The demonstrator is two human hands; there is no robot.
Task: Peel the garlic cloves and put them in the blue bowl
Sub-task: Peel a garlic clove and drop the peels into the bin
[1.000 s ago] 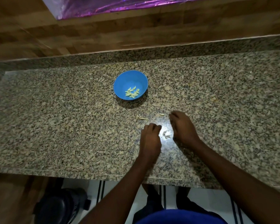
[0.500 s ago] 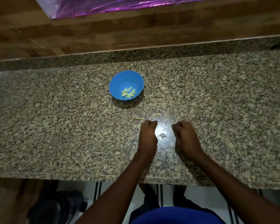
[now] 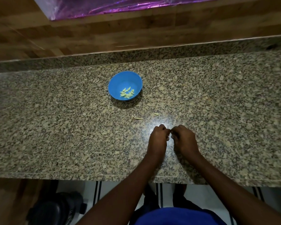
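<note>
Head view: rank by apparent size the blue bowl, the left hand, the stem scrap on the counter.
1. blue bowl
2. left hand, looks close to the bowl and sits nearer the camera, so this order is unsure
3. stem scrap, clearly smallest

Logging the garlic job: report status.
Left hand and right hand meet fingertip to fingertip; anything pinched is hidden. Cloves in bowl. Scraps on counter.

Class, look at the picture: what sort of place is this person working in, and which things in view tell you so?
Most likely a home kitchen: a speckled granite countertop, a small blue bowl holding peeled garlic cloves, and scraps of garlic peel lying on the stone.
</note>
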